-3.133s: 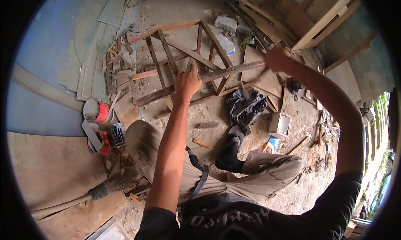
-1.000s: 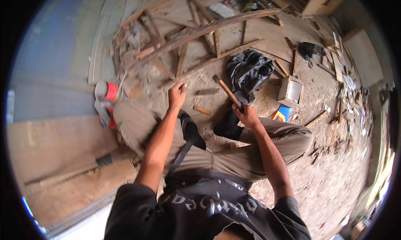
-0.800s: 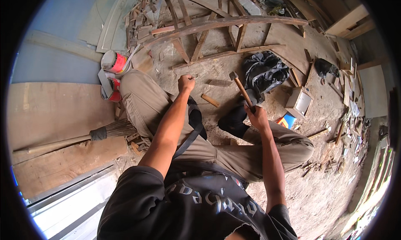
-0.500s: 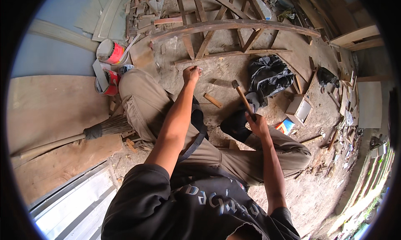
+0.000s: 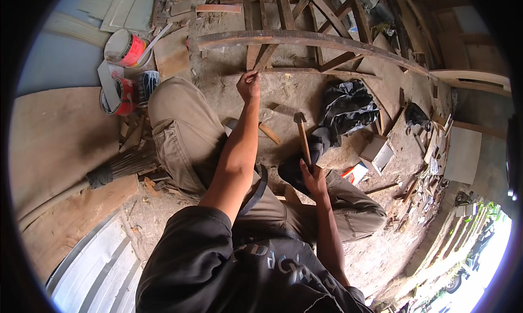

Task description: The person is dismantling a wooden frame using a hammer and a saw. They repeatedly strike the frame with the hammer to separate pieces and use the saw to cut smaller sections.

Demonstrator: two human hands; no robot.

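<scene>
left hand: pinching closed at the wooden frame, 12 o'clock.
right hand: gripping the hammer handle, head pointing up.
black bag: lying at 2 o'clock.

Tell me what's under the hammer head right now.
Under the hammer, gripped by the right hand, lies bare dusty ground, with a small wood offcut beside it. Whether the left hand pinches a nail is too small to tell.

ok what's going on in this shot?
A person sits on the dirt floor by a wooden frame. The left hand reaches out to the frame's thin lower rail, pinching something too small to tell. The right hand holds a hammer by its handle, head raised. Paint cans stand to the left.
</scene>
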